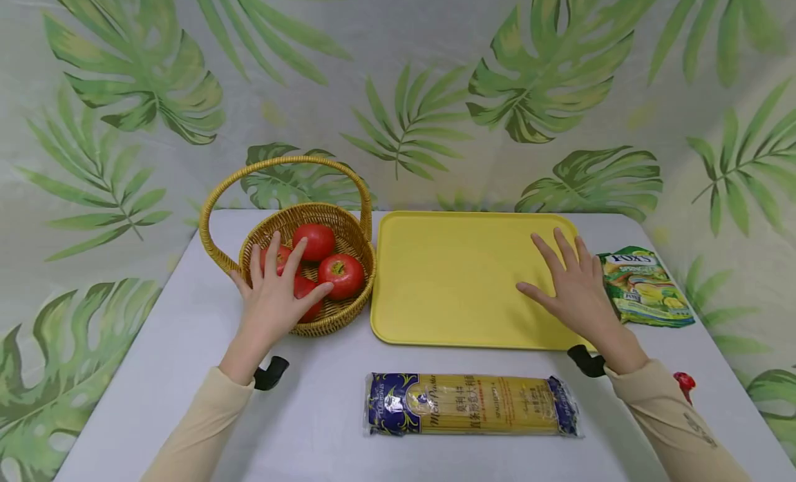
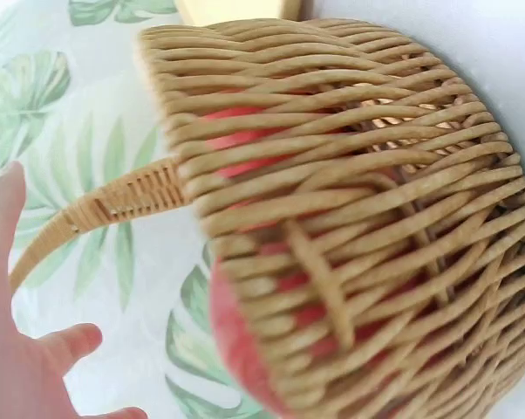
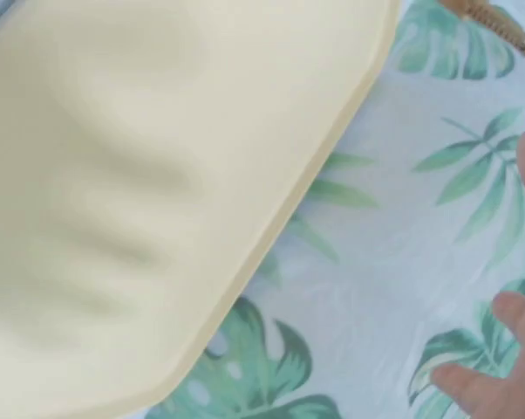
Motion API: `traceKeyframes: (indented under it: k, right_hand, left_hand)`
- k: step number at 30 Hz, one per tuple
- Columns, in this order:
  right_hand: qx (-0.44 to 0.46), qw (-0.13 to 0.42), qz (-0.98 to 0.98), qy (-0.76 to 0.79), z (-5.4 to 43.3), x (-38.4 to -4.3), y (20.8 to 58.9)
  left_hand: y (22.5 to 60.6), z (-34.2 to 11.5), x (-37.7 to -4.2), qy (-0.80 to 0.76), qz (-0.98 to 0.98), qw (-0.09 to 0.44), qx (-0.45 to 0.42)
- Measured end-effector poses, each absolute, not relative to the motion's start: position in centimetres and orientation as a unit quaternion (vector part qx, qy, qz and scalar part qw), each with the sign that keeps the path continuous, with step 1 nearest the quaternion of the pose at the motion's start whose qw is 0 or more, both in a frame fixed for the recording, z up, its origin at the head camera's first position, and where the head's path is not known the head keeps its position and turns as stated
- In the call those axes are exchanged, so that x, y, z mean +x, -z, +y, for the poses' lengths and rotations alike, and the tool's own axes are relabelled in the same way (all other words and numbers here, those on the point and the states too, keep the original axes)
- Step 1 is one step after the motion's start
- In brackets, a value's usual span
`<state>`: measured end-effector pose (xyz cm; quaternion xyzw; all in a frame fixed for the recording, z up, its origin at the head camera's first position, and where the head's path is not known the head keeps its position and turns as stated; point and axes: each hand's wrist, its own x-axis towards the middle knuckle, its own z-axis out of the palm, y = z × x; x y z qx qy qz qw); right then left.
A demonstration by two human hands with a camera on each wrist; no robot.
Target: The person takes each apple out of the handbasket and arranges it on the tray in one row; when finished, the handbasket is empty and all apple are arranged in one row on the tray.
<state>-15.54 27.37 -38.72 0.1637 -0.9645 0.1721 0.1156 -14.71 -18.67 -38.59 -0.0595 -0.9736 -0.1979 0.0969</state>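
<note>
Basket side, head view: left grip (image 1: pixel 271 295) was spread wide over the near-left part of the wicker basket (image 1: pixel 336 322), red apples (image 1: pixel 342 276) under it and just to its right. Looked like it held nothing. My guess: the basket kept the apples from rolling off.
Tray side, head view: right grip (image 1: pixel 578 292) was spread too, over the right end of the yellow tray (image 1: pixel 460 282), with a Fox's bag (image 1: pixel 649 288) just right of it.
Pasta, head view: pack (image 1: pixel 472 404) lay flat on the bench (image 1: pixel 311 427), between the grips and nearer the wearer, probably flat so it stayed put.
Wicker, left wrist view: fingers apart, a gap between them and the basket wall.
Tray rim, right wrist view: fingertips apart, clear of the tray, pinching nothing I could see.
</note>
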Motion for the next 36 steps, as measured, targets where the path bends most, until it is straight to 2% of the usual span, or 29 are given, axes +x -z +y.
traceKeyframes:
  k: [9,18,26,36]
  right_hand:
    - [0.263,0.121,-0.926,-0.242,23.4,-17.2,37.3]
    - [0.344,0.061,-0.854,-0.386,17.2,-18.9,36.5]
    - [0.401,-0.049,-0.770,-0.494,11.4,-20.9,37.1]
    - [0.441,-0.163,-0.731,-0.494,6.0,-24.1,37.5]
  left_hand:
    - [36.7,-20.0,-12.3,0.275,-0.951,0.119,-0.076]
    - [36.4,-22.2,-9.6,0.434,-0.890,0.116,-0.078]
    - [38.2,-23.7,-8.4,0.519,-0.846,0.114,-0.046]
    - [41.1,-24.4,-8.7,0.600,-0.799,0.036,0.023]
